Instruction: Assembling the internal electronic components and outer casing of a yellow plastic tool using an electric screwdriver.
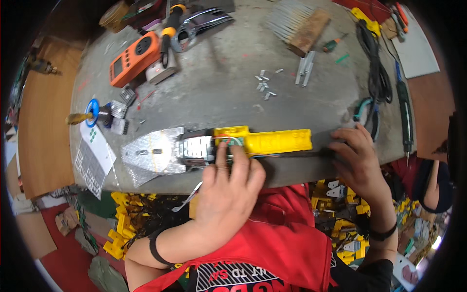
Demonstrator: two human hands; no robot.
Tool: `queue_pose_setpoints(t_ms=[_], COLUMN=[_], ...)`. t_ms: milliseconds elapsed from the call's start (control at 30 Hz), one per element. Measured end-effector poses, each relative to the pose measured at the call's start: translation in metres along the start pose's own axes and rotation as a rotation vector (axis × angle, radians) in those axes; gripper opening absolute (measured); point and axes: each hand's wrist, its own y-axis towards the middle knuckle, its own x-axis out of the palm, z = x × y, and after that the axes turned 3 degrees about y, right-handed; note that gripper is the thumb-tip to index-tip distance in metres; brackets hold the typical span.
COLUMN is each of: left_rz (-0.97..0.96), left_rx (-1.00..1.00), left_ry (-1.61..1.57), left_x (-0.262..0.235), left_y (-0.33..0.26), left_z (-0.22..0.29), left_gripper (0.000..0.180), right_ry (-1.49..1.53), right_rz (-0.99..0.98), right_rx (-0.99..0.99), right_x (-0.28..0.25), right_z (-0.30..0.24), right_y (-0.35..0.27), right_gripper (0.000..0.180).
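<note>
A long power tool lies across the table's near edge. It has an opened yellow plastic housing [279, 141], a black cylindrical body [196, 147] and a front end in silvery wrap [153, 152]. My left hand [229, 187] reaches over its middle, index and middle fingers stretched down onto a green circuit board [237, 142] with red and white wires. Part of the board is hidden under these fingers. To the right, my right hand [357, 153] is slightly blurred, fingers spread and holding nothing visible. Its fingertips are close to teal-handled pliers [362, 110].
An orange multimeter [135, 59] lies at the back left. Small metal strips [263, 86] are scattered mid-table, near a wooden block [309, 32]. A black cable [375, 73] and a soldering iron [404, 109] lie at the right. Yellow housings [121, 226] are piled below the table edge.
</note>
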Motion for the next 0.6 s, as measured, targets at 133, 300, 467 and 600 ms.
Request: queue_pose_setpoints(t_ms=[133, 300, 467, 600], left_rz=[-0.035, 0.074, 0.184, 0.049], left_rx=[-0.031, -0.111, 0.021, 0.052], left_ry=[-0.096, -0.163, -0.330, -0.396], left_x=[-0.008, -0.018, -0.008, 0.004], left_y=[0.000, 0.003, 0.023, 0.022], left_z=[-0.001, -0.001, -0.006, -0.007], left_gripper=[0.029, 0.033, 0.056, 0.068], right_ry=[0.359, 0.430, 0.495, 0.435], right_rz=[0.060, 0.072, -0.004, -0.071], right_rx=[0.027, -0.031, -0.030, -0.004], right_x=[0.006, 0.001, 0.021, 0.018], right_z=[0.024, 0.012, 0.022, 0.026], right_y=[-0.006, 0.026, 0.031, 0.037], right_gripper=[0.027, 0.018, 0.015, 0.016])
